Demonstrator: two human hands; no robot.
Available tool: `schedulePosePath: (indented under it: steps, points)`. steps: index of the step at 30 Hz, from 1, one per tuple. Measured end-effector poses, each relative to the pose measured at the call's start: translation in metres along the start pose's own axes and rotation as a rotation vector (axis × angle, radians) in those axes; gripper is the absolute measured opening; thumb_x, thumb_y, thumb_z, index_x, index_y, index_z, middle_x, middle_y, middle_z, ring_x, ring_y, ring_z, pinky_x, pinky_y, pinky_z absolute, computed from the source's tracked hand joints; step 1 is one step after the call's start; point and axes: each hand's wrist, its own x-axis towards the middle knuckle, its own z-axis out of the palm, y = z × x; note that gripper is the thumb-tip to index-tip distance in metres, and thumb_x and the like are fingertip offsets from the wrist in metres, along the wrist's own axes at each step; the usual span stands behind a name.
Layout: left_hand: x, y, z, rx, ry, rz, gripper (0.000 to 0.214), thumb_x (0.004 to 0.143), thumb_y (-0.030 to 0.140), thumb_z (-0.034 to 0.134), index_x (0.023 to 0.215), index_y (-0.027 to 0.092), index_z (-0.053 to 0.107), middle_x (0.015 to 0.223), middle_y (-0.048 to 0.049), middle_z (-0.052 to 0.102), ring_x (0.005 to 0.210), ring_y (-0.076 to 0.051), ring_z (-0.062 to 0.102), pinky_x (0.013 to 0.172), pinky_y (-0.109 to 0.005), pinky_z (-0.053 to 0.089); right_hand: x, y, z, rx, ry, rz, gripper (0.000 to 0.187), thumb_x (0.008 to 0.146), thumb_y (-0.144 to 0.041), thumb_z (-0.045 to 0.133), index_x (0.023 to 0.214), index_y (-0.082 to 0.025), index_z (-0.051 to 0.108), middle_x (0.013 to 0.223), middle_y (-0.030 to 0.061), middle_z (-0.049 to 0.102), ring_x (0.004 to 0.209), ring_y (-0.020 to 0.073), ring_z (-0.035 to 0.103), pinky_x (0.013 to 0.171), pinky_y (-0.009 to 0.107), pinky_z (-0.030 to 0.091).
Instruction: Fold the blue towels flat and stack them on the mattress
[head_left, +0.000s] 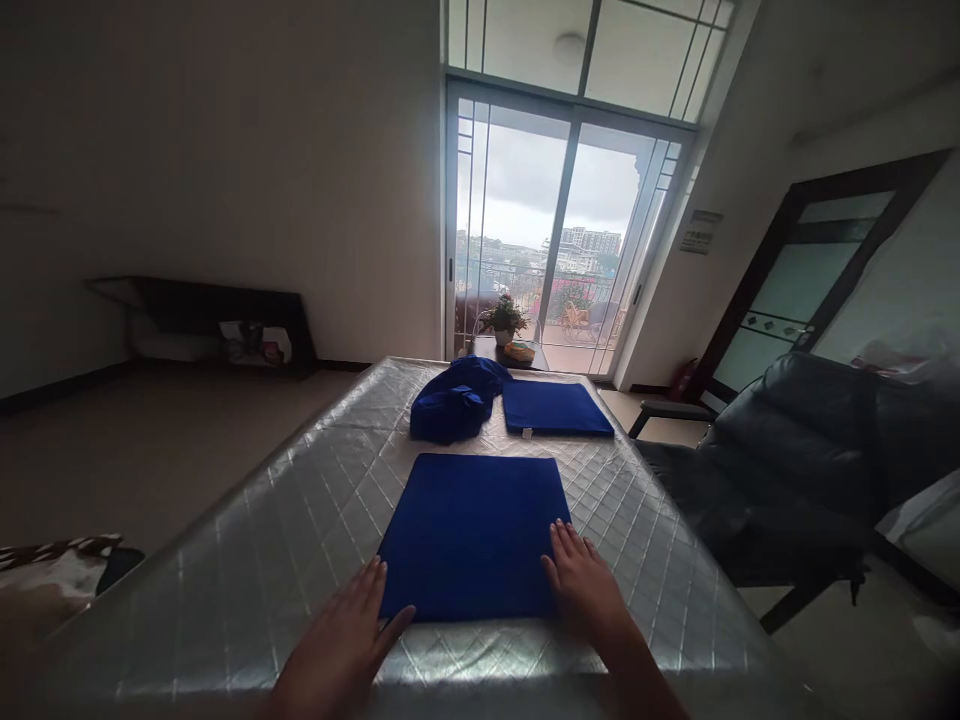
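Observation:
A blue cloth (476,540), folded into a flat rectangle, lies on the silver quilted table cover (300,560) right in front of me. My left hand (345,630) rests at its near left corner, fingers stretched out and thumb over the edge. On the opposite side, my right hand (581,580) lies flat with its fingertips on the cloth's right edge. Farther back sits a second folded blue cloth (559,407) with a small white tag. Beside it on the left is a crumpled heap of blue cloth (454,400).
Past the table's far end stands a small table with a potted plant (505,318), before a glass sliding door (555,230). A black armchair (772,470) is close on the right. Low against the left wall is a dark bench (225,310).

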Motion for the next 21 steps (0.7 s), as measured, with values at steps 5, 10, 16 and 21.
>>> schedulePosePath:
  steps: [5,10,16,21]
  points:
    - [0.025,0.075,-0.028,-0.057,-0.107,0.242,0.081,0.09,0.069,0.023,0.149,0.014,0.034,0.156,-0.0097,0.029,0.145,-0.027,0.028,0.118,-0.044,0.03,0.032,-0.005,-0.003,-0.009,0.089,-0.053,0.06,0.1,-0.038,0.02,0.151,-0.007,0.028,0.157,0.0116,0.023,0.147,0.0212,0.017,0.119,0.039,0.012]
    - [0.08,0.157,-0.022,-0.185,-0.17,0.773,0.07,0.095,0.061,0.021,0.153,0.022,0.025,0.156,-0.0059,0.029,0.145,-0.02,0.027,0.12,-0.037,0.027,0.056,0.005,0.026,-0.053,0.106,-0.02,0.058,0.099,-0.031,0.025,0.151,-0.008,0.024,0.16,0.0108,0.014,0.147,0.022,0.012,0.118,0.04,0.014]
    - [0.11,0.162,0.015,-0.207,-0.023,0.783,0.073,0.095,0.061,0.024,0.155,0.021,0.012,0.158,-0.0078,0.022,0.147,-0.022,0.021,0.122,-0.041,0.024,0.057,0.013,0.038,-0.044,0.131,-0.07,0.055,0.099,-0.029,0.024,0.151,-0.012,0.028,0.16,0.01,0.014,0.148,0.0212,0.006,0.119,0.041,0.011]
    - [0.104,0.109,0.01,-0.122,-0.033,0.633,0.071,0.095,0.06,0.027,0.153,0.019,0.024,0.158,-0.01,0.026,0.147,-0.024,0.024,0.121,-0.041,0.023,0.055,0.005,0.03,0.03,0.157,0.034,0.06,0.1,-0.036,0.021,0.152,-0.006,0.021,0.159,0.0118,0.016,0.147,0.0195,0.012,0.119,0.037,0.012]
